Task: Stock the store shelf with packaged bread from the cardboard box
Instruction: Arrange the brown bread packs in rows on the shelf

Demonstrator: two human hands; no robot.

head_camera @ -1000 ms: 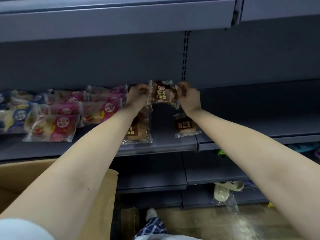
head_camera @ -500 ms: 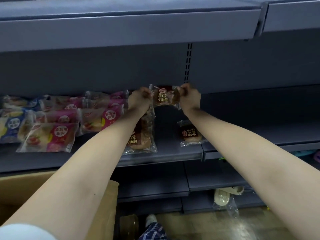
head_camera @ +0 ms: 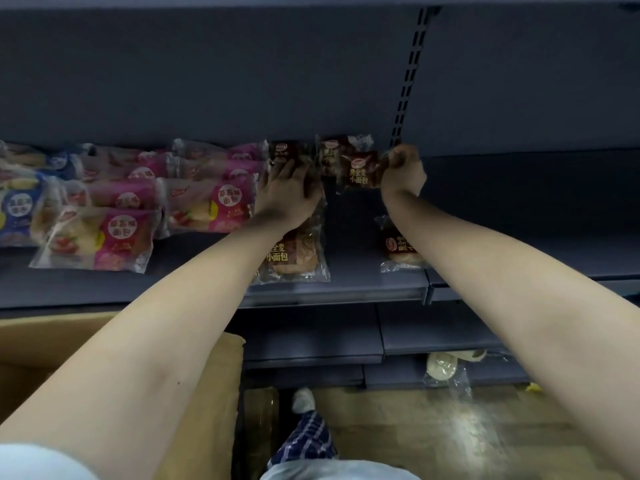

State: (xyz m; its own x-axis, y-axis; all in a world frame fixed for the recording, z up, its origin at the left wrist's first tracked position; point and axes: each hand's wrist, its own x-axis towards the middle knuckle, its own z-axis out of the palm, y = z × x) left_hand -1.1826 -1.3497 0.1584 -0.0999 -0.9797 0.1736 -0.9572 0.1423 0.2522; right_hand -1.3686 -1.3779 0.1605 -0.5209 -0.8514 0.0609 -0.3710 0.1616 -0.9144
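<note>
**Site.** The store shelf [head_camera: 346, 292] runs across the view. The cardboard box [head_camera: 207, 358] stands below its front edge, at 8 o'clock of the view; its contents are not visible.

**Stock in place.** Blue packs [head_camera: 17, 206] and pink packs [head_camera: 207, 206] fill the shelf at 9 o'clock, overlapping in rows. Just beside the pink packs at 3 o'clock, a brown column [head_camera: 298, 261] runs front to back. A rear brown pack [head_camera: 330, 154] leans at the back panel. A lone brown pack [head_camera: 394, 247] lies near the front edge, partly hidden by the right forearm.

**Item in hand.** The held brown pack [head_camera: 362, 171] is at 12 o'clock of the view, just in front of the rear brown pack and overlapping it. Whether its lower edge touches the shelf cannot be told.

**Hands.** The left hand [head_camera: 289, 190] rests palm down on the brown column, its fingers [head_camera: 311, 192] spread and gripping nothing. The right hand [head_camera: 403, 174] pinches the held brown pack by its right seam, fingers [head_camera: 398, 159] curled tight.

**Assessment.** The step appears to be seating this pack in a second brown column.

1. Lower it label up, square to the back panel.
2. Hold the neighbouring column flat with the left hand to prevent sliding.
3. Grip the seam only; the bread likely crushes easily.
4. Release once it lies flat.
</note>
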